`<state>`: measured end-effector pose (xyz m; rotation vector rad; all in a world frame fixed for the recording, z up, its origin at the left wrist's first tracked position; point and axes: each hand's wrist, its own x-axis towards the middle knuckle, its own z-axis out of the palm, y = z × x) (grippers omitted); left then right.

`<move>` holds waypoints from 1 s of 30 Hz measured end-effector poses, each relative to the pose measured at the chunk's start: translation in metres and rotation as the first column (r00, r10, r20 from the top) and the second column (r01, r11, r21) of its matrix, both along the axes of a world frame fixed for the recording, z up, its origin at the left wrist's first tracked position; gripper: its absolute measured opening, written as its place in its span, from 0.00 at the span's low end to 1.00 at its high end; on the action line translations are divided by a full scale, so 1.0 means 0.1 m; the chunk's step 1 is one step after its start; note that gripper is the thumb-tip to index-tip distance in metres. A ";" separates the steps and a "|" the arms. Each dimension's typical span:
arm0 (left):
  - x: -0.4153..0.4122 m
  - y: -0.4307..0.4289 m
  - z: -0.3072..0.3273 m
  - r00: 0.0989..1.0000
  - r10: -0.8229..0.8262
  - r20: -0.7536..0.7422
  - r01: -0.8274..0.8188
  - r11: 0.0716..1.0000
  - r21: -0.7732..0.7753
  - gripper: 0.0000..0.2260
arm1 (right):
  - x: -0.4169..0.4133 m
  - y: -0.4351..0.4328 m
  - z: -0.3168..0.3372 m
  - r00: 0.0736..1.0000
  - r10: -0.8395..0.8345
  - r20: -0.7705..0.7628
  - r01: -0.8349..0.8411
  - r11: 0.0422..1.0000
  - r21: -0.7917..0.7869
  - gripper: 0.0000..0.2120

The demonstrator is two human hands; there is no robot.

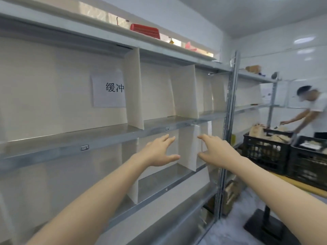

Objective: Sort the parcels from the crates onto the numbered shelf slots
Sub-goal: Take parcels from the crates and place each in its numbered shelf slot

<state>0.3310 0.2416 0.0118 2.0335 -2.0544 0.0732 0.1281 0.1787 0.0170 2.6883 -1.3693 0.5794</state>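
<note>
**Both hands empty at the shelf, parcels in the crates**

Our left hand (159, 151) and right hand (217, 151) were stretched toward the lower row of the metal shelf (106, 137). Fingers were straight and spread wide, thumbs out, holding nothing. A white divider (187, 149) stood behind and between the two hands; we could not tell whether either touched it. Small tags (85, 147) on the shelf edge were too blurred to read. A paper sign (108, 90) reading 缓冲 hung at the back of the wide slot above.

The parcels (256, 131), brown paper bags, sat in two black crates (265, 152) on a yellow-topped table (300, 186). That was off to the right, past the steel upright (230, 121) and well apart from our hands. Another person (316, 110) leaned over the crates. A red object (145, 30) lay on the top shelf.
</note>
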 end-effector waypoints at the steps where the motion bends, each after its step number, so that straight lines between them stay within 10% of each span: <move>1: -0.14 -0.16 -0.01 1.000 -0.016 -0.005 0.016 1.000 0.000 0.34 | -0.16 -0.11 0.00 1.000 -0.011 0.008 0.011 1.000 0.004 0.31; 30: -2.39 -5.21 0.05 0.869 -0.495 -0.025 0.495 0.869 -0.016 0.30 | -2.55 -3.93 -0.17 0.866 -0.493 0.081 0.485 0.869 0.096 0.28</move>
